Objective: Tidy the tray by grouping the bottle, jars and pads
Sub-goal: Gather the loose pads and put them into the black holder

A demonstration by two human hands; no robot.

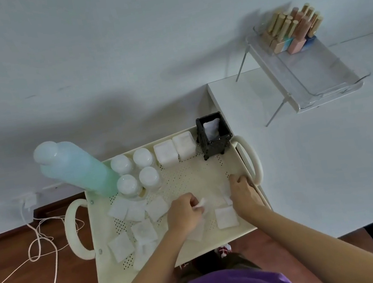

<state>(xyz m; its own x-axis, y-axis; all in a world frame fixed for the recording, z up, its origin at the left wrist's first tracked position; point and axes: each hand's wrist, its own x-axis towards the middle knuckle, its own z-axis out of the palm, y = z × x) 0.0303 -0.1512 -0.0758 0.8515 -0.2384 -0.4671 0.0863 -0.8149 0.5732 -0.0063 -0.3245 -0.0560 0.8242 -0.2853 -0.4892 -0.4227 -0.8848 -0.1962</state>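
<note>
A crumpled white cotton pad [200,203] is pinched between the closed fingers of the left hand [184,213] over the cream perforated plastic tray [186,178], while the right hand [244,191] is pressed, fingers curled together, against the tray's right edge beside its looped handle [252,157]; whether anything is gripped there cannot be told. Loose square white cotton pads [143,230] are scattered left of the left hand, one more [226,217] lying just below the right. Far beyond the left hand, the tall translucent blue-green plastic bottle [74,167] is stood upright, its long axis vertical and its cap end pointed up toward the camera, touching four clear round jars [136,172] already clustered. The light pads could be brushed off the tray by a passing forearm, and the tall bottle could be toppled into the jars if the tray, which overhangs the white counter [318,156], is jolted.
</note>
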